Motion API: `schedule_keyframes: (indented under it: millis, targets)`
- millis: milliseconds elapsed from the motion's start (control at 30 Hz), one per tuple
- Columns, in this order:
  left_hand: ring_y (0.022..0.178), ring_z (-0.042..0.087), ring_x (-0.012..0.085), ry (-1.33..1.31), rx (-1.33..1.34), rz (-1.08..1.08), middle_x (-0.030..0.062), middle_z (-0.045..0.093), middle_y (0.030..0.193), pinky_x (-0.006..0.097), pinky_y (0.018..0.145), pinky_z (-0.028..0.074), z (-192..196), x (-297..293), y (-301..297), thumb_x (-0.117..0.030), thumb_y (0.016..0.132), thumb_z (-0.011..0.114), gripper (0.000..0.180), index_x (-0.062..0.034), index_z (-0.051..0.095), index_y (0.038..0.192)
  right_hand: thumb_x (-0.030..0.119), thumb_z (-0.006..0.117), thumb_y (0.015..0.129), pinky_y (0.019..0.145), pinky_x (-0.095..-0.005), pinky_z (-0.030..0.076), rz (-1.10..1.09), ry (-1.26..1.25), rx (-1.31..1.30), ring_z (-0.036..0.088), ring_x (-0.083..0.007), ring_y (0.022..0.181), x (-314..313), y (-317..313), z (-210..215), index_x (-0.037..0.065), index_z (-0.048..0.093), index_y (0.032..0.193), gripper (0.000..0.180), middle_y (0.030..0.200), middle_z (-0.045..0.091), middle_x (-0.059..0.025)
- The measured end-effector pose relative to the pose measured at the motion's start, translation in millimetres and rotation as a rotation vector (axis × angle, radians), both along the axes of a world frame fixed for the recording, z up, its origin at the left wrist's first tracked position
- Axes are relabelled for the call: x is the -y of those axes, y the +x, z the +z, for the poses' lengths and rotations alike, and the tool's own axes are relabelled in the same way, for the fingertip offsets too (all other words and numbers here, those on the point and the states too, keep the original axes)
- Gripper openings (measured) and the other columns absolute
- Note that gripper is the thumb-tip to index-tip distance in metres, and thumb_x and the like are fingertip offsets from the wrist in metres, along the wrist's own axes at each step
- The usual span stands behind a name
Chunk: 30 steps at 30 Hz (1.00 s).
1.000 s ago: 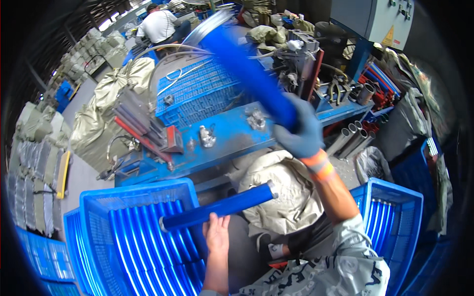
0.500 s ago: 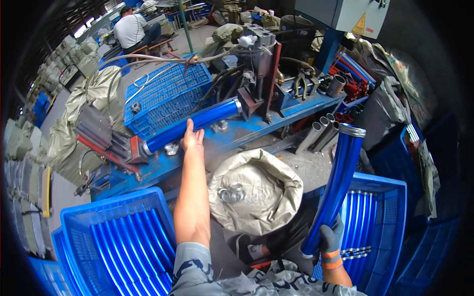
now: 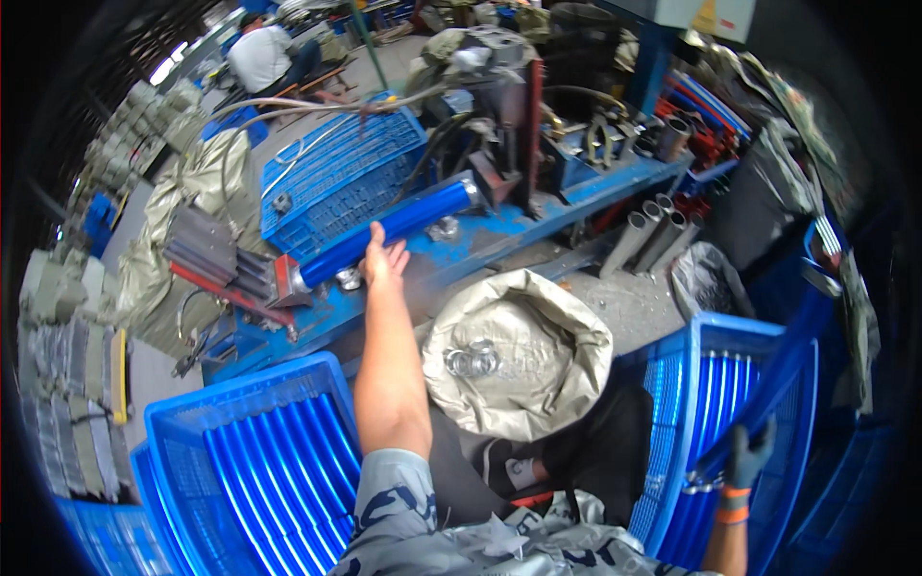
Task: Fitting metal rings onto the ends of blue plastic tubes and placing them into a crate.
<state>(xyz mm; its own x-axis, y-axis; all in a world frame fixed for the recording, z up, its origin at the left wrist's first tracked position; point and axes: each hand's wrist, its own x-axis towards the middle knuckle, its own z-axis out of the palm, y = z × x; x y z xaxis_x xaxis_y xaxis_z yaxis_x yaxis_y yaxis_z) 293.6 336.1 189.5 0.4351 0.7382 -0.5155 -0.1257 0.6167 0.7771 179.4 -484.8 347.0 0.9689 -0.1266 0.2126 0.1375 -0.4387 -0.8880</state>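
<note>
A blue metal tube [image 3: 394, 228] lies clamped lengthwise between the two end fixtures of a bench press. My bare left hand [image 3: 383, 261] is at its near side, fingers spread and not wrapped round it; whether the fingertips touch it is hard to tell. My right hand [image 3: 750, 455], in a grey glove with an orange cuff, is closed on the lower part of a second blue tube [image 3: 783, 360]. That tube slants over the right blue crate [image 3: 693, 384], where more blue tubes lie; motion blurs it. Its upper end has a silvery rim.
Between my legs and the bench [image 3: 552, 223] stands an open woven sack [image 3: 586, 374] with clear rings inside. At left is a blue crate [image 3: 245, 384] full of blue tubes. Grey pipes [image 3: 629, 240] lean under the bench. A person [image 3: 261, 56] sits far back at left.
My right hand has carried its tube rightward, from upright beside the crate to slanting over it. My left hand stays by the clamped tube. The whole view has shifted slightly.
</note>
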Motion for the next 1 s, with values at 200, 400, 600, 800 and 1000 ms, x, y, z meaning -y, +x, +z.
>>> schedule_keyframes:
  millis: [200, 400, 600, 800, 1000]
  targets:
    - [0.135, 0.074, 0.0382, -0.287, 0.353, -0.523, 0.0325, 0.073, 0.144, 0.047, 0.109, 0.064, 48.5, -197.1, -76.7, -0.04, 0.116, 0.071, 0.067, 0.0165, 0.058, 0.15, 0.033, 0.085, 0.091, 0.124, -0.0493, 0.053, -0.636, -0.677, -0.473, 0.067, -0.0447, 0.146, 269.4, -77.1, -100.3, 0.008, 0.055, 0.17, 0.088, 0.159, 0.069, -0.0232]
    - [0.138, 0.072, 0.014, 0.282, -0.189, -0.357, 0.006, 0.077, 0.153, 0.028, 0.102, 0.055, -34.2, -15.4, -127.9, -0.049, 0.117, 0.068, 0.055, -0.0083, 0.07, 0.154, 0.026, 0.091, 0.089, 0.117, -0.0554, 0.058, -0.831, -1.008, -0.813, 0.065, -0.0405, 0.147, 419.4, -233.2, -156.2, 0.021, 0.052, 0.17, 0.09, 0.157, 0.068, -0.0166]
    - [0.125, 0.078, 0.0133, 0.536, -0.332, -0.267, 0.0054, 0.08, 0.146, 0.024, 0.083, 0.056, 30.4, 73.0, -194.4, -0.043, 0.117, 0.069, 0.05, -0.008, 0.072, 0.153, 0.049, 0.082, 0.099, 0.133, -0.0644, 0.036, -0.586, -0.966, -1.123, 0.049, -0.0446, 0.16, 461.5, -248.8, -250.7, 0.022, 0.04, 0.177, 0.093, 0.164, 0.063, -0.0178]
    - [0.125, 0.079, 0.0185, 0.818, -0.346, -0.299, 0.0069, 0.079, 0.145, 0.027, 0.089, 0.058, 69.3, 144.0, -256.8, -0.038, 0.117, 0.072, 0.047, -0.0105, 0.07, 0.155, 0.079, 0.054, 0.106, 0.137, -0.0643, 0.026, -0.873, -1.058, -0.792, 0.04, -0.0519, 0.164, 543.7, -353.7, -302.2, 0.017, 0.042, 0.179, 0.097, 0.173, 0.051, -0.0275]
    - [0.081, 0.08, 0.0233, 1.149, -0.663, -0.185, 0.0229, 0.085, 0.112, 0.03, 0.061, 0.059, 73.1, 150.4, -451.8, -0.018, 0.113, 0.07, 0.025, 0.0009, 0.085, 0.121, 0.076, 0.058, 0.105, 0.121, -0.058, 0.048, -0.582, -0.876, -0.9, 0.066, -0.0475, 0.139, 543.2, -341.4, -317.8, 0.01, 0.05, 0.173, 0.096, 0.151, 0.07, -0.0293]
